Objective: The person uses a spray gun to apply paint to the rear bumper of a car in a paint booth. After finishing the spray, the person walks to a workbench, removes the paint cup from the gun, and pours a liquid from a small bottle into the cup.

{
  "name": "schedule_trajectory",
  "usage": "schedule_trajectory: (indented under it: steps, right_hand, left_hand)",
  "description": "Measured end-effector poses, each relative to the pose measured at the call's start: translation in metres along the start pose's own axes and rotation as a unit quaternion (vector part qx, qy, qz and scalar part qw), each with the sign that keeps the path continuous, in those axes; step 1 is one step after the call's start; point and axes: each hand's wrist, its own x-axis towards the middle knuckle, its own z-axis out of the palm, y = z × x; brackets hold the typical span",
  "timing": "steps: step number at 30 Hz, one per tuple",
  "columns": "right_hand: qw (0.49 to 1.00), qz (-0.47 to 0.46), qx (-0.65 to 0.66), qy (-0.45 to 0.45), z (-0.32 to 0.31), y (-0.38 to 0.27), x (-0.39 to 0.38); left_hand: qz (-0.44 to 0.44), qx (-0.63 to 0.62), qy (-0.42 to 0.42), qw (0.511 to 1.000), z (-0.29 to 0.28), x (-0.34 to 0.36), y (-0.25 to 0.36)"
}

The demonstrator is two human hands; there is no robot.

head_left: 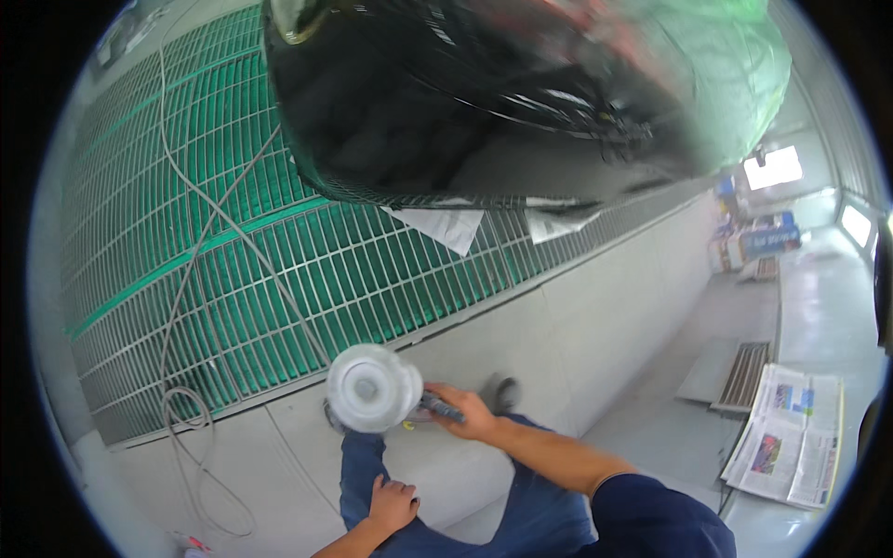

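Observation:
My right hand [460,409] grips the dark handle [437,405] of a tool with a round white pad [370,388], held up above my legs near the edge of the floor grating. My left hand [393,502] rests on my jeans [363,465] at the left leg, fingers loosely bent and slightly apart. Above them, a glossy black vehicle panel [437,130] fills the upper middle, partly covered at the right by translucent green plastic sheeting [744,65].
Green-backed metal grating [139,260] spans the left, crossed by hoses [223,205]. White paper [437,223] lies under the panel. At right are a grey bench [805,307], newspapers [781,437], a vent plate [744,372] and stacked packages [758,242].

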Motion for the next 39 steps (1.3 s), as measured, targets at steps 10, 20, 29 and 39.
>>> schedule_trajectory:
  steps: [10, 20, 29, 39]
  right_hand:
    - [0.987, 0.044, 0.088, 0.125, -0.178, 0.139, -0.144]
    - [0.941, 0.072, 0.149, 0.294, -0.364, 0.281, -0.253]
    - [0.916, 0.116, 0.163, 0.347, -0.447, 0.377, -0.229]
    - [0.933, 0.064, 0.245, 0.255, -0.427, 0.519, -0.135]
  left_hand:
    - [0.001, 0.065, 0.031, 0.997, 0.01, 0.131, 0.152]
    - [0.007, 0.108, -0.039, 0.993, 0.04, 0.288, 0.366]
    - [0.058, 0.198, -0.13, 0.97, 0.032, 0.38, 0.344]
    - [0.178, 0.185, -0.116, 0.959, 0.018, 0.489, 0.239]
